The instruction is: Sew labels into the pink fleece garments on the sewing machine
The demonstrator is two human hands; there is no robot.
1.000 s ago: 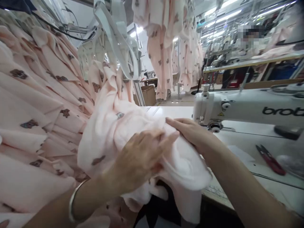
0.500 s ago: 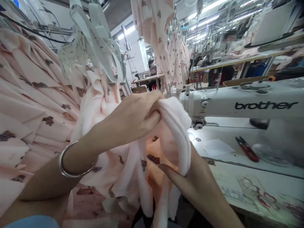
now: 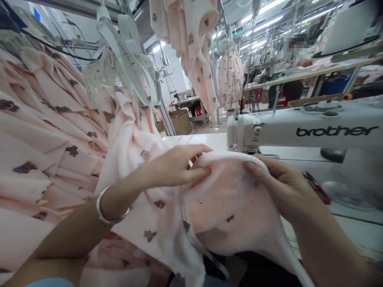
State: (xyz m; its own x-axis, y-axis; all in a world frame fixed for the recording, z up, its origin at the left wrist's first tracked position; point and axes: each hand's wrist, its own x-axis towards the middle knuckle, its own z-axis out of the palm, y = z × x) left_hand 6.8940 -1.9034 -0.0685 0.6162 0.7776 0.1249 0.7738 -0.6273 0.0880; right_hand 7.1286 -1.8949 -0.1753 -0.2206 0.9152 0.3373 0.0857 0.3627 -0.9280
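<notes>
I hold a pale pink garment [image 3: 227, 207] printed with small brown bears in front of me, spread between both hands. My left hand [image 3: 176, 165] pinches its folded upper edge, fingers closed on the cloth. My right hand [image 3: 281, 183] grips the same edge further right, fingers curled over the fabric. The garment hangs down over my lap, a seam running down its middle. A silver bangle [image 3: 109, 207] circles my left wrist.
A white Brother sewing machine [image 3: 302, 127] stands on the white table [image 3: 200, 139] just behind my hands. Red snips [image 3: 318, 191] lie on the table at right. Stacked pink garments [image 3: 44, 135] fill the left; more hang overhead [image 3: 194, 44]. A person sits at a far bench.
My left hand has come down from its raised grip and my right hand has risen; the bunched garment is now stretched out flat between them along its top edge.
</notes>
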